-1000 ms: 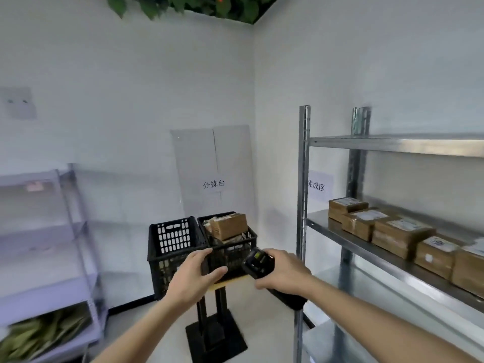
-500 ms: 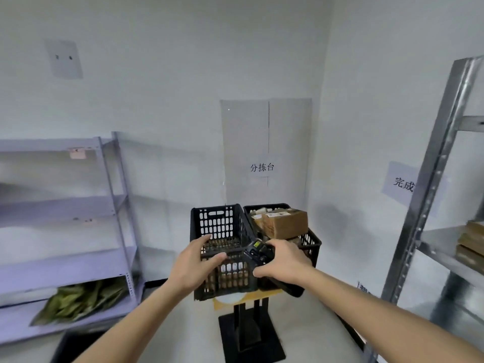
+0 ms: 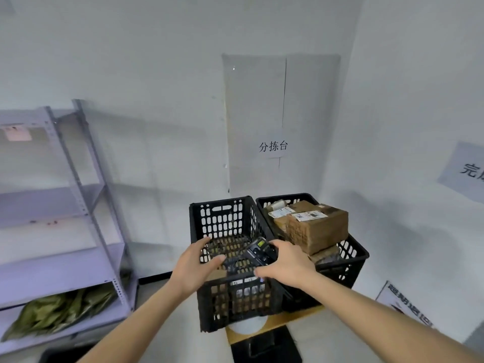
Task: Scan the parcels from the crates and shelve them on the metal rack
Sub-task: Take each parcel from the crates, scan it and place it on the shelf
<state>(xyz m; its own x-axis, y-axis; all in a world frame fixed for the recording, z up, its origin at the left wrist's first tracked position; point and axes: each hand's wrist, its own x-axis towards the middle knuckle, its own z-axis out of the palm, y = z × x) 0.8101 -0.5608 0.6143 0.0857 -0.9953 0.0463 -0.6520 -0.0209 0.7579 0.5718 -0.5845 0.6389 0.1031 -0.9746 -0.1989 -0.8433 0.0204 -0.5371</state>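
Black plastic crates [image 3: 230, 260] are holding the parcels [image 3: 314, 226] as the right hand [image 3: 289, 265] is gripping the scanner [image 3: 259, 251] and the left hand [image 3: 195, 265] is hovering loosely open, seemingly about to pick one for scanning.

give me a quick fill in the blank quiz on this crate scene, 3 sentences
1. The right hand grips a handheld ____.
2. The brown cardboard parcels are piled in the black crate on the ____ of the pair.
3. The left hand is held above the left crate with its fingers ____, holding nothing.

Missing words: scanner; right; open
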